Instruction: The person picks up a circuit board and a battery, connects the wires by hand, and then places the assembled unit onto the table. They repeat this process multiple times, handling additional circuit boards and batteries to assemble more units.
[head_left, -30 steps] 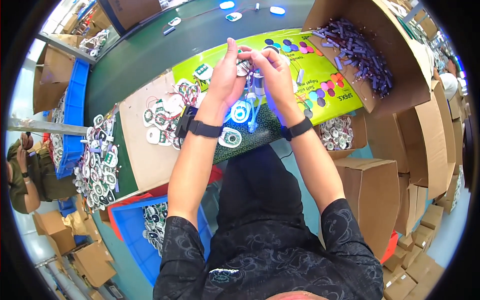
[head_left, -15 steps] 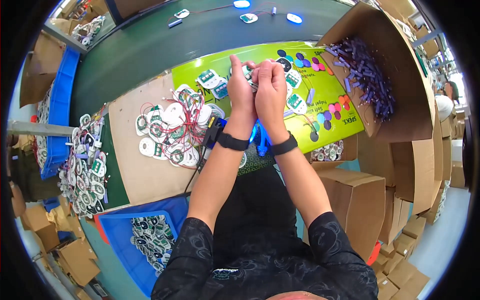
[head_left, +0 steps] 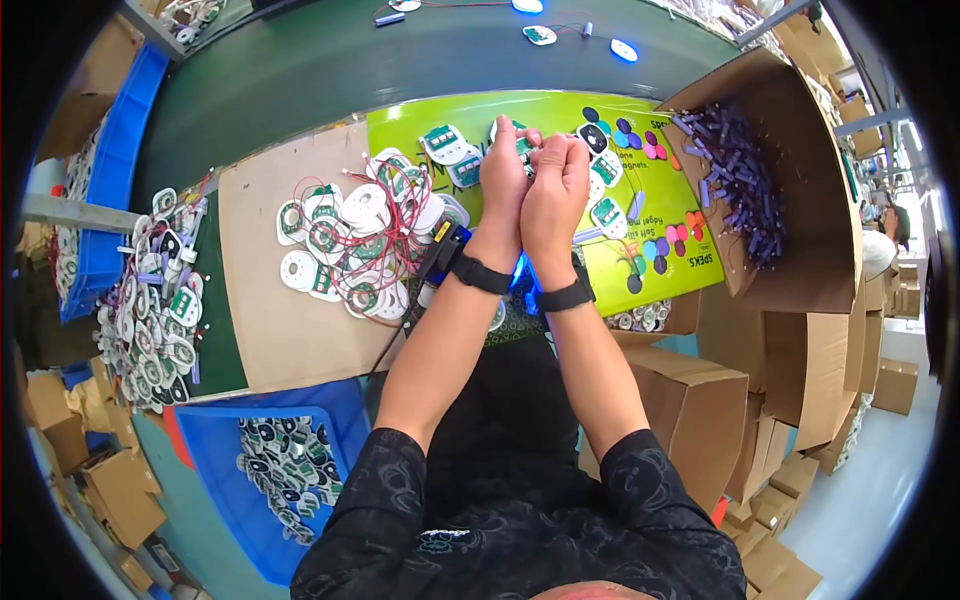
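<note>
Above the lime-green printed sheet [head_left: 420,112], my left hand [head_left: 504,180] and my right hand [head_left: 556,185] are pressed close together. The fingers of both are closed, with the thumbs at the top. A sliver of green and white shows between them, but what they grip is mostly hidden. Beside my left hand lie white discs with green circuit boards [head_left: 443,144]. To the right are another white disc with a circuit board [head_left: 608,217], a dark-faced disc [head_left: 591,138] and a purple cylindrical cell [head_left: 637,205]. Blue light glows beneath my wrists.
A heap of wired white discs [head_left: 365,208] covers part of the cardboard sheet [head_left: 250,330] on the left. Purple cells [head_left: 740,185] fill an open carton [head_left: 815,240] at right. A blue bin [head_left: 225,500] stands below left. Lit discs [head_left: 624,50] lie on the dark green belt [head_left: 300,75].
The whole view has shifted, so the sheet and belt sit a little differently in it. My hands stay together above the sheet, their fingers still closed.
</note>
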A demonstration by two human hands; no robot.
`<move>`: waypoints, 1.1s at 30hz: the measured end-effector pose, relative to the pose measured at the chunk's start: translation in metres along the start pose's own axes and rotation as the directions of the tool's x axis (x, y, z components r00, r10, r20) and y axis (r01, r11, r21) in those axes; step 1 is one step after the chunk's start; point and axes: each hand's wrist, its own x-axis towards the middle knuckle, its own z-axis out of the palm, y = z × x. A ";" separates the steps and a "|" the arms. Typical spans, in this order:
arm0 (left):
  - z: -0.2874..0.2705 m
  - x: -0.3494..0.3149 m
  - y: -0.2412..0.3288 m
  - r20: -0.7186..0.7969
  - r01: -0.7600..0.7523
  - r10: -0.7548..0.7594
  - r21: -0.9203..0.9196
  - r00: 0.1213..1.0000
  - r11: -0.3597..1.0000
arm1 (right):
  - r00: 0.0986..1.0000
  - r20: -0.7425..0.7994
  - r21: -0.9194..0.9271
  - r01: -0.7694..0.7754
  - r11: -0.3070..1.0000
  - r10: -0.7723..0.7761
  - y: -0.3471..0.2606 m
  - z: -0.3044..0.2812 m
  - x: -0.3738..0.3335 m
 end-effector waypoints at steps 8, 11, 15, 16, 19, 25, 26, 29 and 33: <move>0.036 -0.039 0.032 0.194 0.221 -0.157 -0.378 0.968 0.899 | 0.994 0.103 0.377 -0.082 0.923 0.047 -0.008 -0.015 0.015; 0.011 -0.021 0.019 0.197 0.185 -0.117 -0.374 0.973 0.909 | 0.987 0.150 0.361 -0.100 0.927 0.048 -0.009 -0.009 0.009; 0.011 -0.015 0.011 0.016 0.104 -0.104 -0.277 0.994 0.955 | 0.992 0.121 0.278 0.003 0.961 -0.038 0.003 -0.002 0.000; 0.009 -0.013 0.009 -0.030 0.067 -0.076 -0.231 0.997 0.971 | 0.996 0.084 0.199 -0.012 0.980 -0.005 -0.002 0.001 -0.004; -0.005 0.002 0.002 -0.002 0.043 -0.045 -0.282 0.999 0.959 | 0.998 0.055 0.114 -0.040 0.993 0.034 -0.006 0.007 -0.010; 0.010 -0.014 0.016 0.015 0.082 -0.082 -0.329 0.997 0.941 | 0.990 0.051 0.189 0.117 0.975 -0.129 0.005 0.009 -0.005; 0.013 -0.016 0.018 0.007 0.134 -0.140 -0.349 0.990 0.928 | 0.990 0.050 0.184 0.120 0.976 -0.131 0.003 0.006 -0.003; 0.002 -0.006 0.013 0.217 0.165 -0.070 -0.458 0.974 0.874 | 0.998 0.046 0.408 -0.058 0.911 0.043 -0.006 -0.014 0.011; 0.006 -0.016 0.033 0.157 0.065 0.001 -0.418 0.988 0.906 | 1.000 0.017 0.163 0.019 0.986 -0.022 -0.014 -0.044 0.032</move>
